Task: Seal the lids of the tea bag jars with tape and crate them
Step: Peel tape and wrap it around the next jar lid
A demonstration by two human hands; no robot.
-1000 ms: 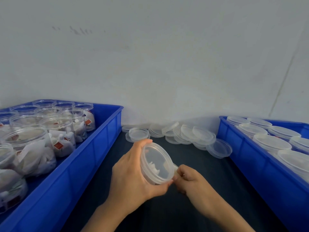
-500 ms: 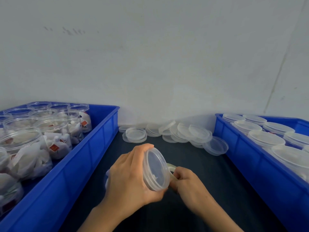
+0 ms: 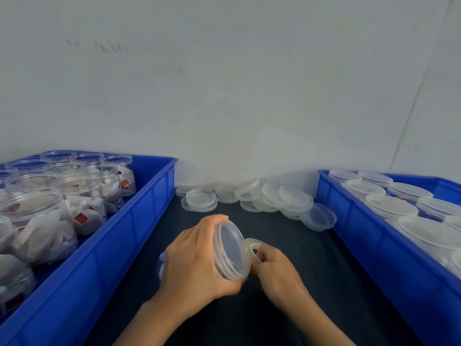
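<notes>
Low in the middle of the frame, the left hand [image 3: 197, 260] grips a clear round plastic jar with a translucent lid [image 3: 230, 249], its fingers [image 3: 212, 221] curled over the top of the body and the thumb under the lid's rim, so the jar lies tilted on its side with the lid facing right. Just beside the lid, the right hand [image 3: 274, 270] pinches a small roll of clear tape [image 3: 253, 245], fingers curled round it, the roll touching or nearly touching the lid's edge. Both hands hover above the dark surface [image 3: 311, 270]. At the left of the frame a blue plastic crate [image 3: 139, 216] holds open clear jars of white tea bags with red tags [image 3: 82, 203], standing upright and uncapped. At the right edge a second blue plastic crate [image 3: 354, 221] holds jars with translucent lids on [image 3: 389, 203]. Between the crates, at the back of the surface against the pale wall [image 3: 224, 83], lies a loose heap of spare translucent round lids [image 3: 274, 196], some stacked, some leaning on one another.
</notes>
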